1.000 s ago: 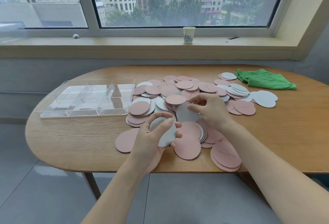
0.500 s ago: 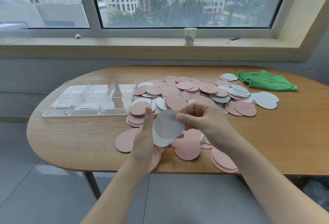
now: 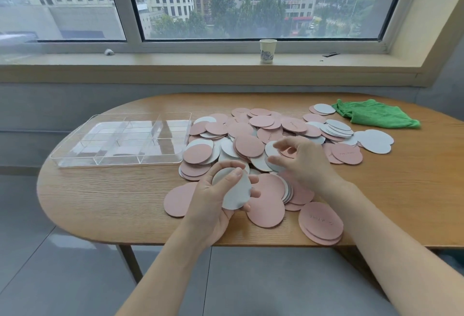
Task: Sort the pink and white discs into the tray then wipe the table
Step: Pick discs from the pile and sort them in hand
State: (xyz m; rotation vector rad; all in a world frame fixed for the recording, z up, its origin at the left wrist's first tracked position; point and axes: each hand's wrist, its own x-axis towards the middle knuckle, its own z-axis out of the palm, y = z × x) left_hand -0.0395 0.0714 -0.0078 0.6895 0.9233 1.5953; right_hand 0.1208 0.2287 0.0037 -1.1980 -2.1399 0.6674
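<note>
Discs cover the middle of your worktop point(image 3: 105, 197), pink discs point(image 3: 249, 145) and white discs point(image 3: 375, 141) overlapping in a loose heap that runs from beside the tray to near the green cloth point(image 3: 376, 114). Your left hand point(image 3: 221, 197) grips a small stack of white discs point(image 3: 237, 194) just above the near edge of the heap, thumb laid across the top face and fingers curled round the far rim. Your right hand point(image 3: 301, 162) hovers over the centre of the pile with its fingers bent; thumb and fingertips seem to be closing on the edge of a white disc, though motion blur makes it hard to tell whether you have hold of it. The clear tray point(image 3: 75, 151) sits on the left of the worktop, its right wall touching the nearest discs; its compartments look bare of discs as far as the transparent plastic lets you judge. Two or three pink discs point(image 3: 321, 222) lie stacked at the near edge, under your right forearm. The green cloth lies crumpled at the far right, well apart from both hands. A paper cup point(image 3: 267, 50) stands upright on the windowsill point(image 3: 175, 60) behind the worktop.
</note>
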